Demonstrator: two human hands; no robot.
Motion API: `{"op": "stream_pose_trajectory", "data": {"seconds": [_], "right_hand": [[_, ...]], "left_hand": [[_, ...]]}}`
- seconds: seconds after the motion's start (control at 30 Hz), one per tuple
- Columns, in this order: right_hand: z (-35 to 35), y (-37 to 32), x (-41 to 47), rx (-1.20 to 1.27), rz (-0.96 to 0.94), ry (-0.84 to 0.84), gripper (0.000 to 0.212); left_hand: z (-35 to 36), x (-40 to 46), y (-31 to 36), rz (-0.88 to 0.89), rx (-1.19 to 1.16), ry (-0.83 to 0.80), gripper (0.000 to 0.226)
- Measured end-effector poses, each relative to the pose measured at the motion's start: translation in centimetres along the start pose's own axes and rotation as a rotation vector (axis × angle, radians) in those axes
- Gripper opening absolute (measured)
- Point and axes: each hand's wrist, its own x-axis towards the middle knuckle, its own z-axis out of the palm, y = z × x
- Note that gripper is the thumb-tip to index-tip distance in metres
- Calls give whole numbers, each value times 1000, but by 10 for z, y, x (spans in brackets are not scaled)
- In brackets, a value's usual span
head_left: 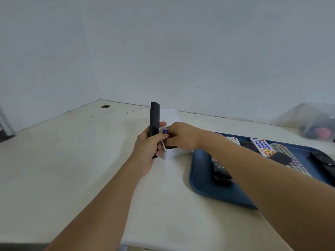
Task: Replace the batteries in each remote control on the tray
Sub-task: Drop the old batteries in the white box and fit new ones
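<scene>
1. Two hands are seen, both busy. A black remote (154, 122) is gripped upright by the left hand (147, 150), its fingers curled round the lower part; a blue battery (165, 130) is pinched by the right hand (181, 135), just beside the left hand's fingertips.

2. One white box (174, 153) is found directly under the right hand, touching or nearly touching the left hand's fingers. Dark contents are glimpsed inside, but they cannot be made out.

3. One blue tray (201, 176) is laid to the right of both hands, beneath the right forearm. At least six remotes are counted on it — a black one (222, 173) nearest the right wrist, a small white one (233, 140), a black one (249, 146) beside it, a white one with blue and orange buttons (262, 146), a grey one with pale purple buttons (290, 160) and a black one (324, 163) farthest from the hands. A small dark piece (280, 158) is laid across the grey remote.

4. The held remote is seen as a long, slim, matt black bar with a squared top end; only its plain side is shown.

5. The battery is a small cylinder with a glossy blue wrap and a pale end cap.

6. The tray is smooth, with rounded corners and a low raised rim; the table (72, 169) under the hands is off-white, flat and slightly scuffed.

7. One clear plastic container (315, 122) is set far to the right of the hands, against the wall.
</scene>
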Motion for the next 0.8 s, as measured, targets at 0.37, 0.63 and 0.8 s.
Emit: {"op": "stream_pose_trajectory", "data": {"seconds": [0.37, 0.63, 0.8], "right_hand": [[0, 6, -3, 116, -37, 34, 31], [-20, 12, -10, 511, 3, 257, 20], [-40, 17, -36, 757, 27, 279, 18]], "left_hand": [[0, 3, -3, -2, 10, 56, 12], [-1, 5, -4, -6, 17, 126, 20], [-10, 9, -6, 54, 171, 291, 13]]}}
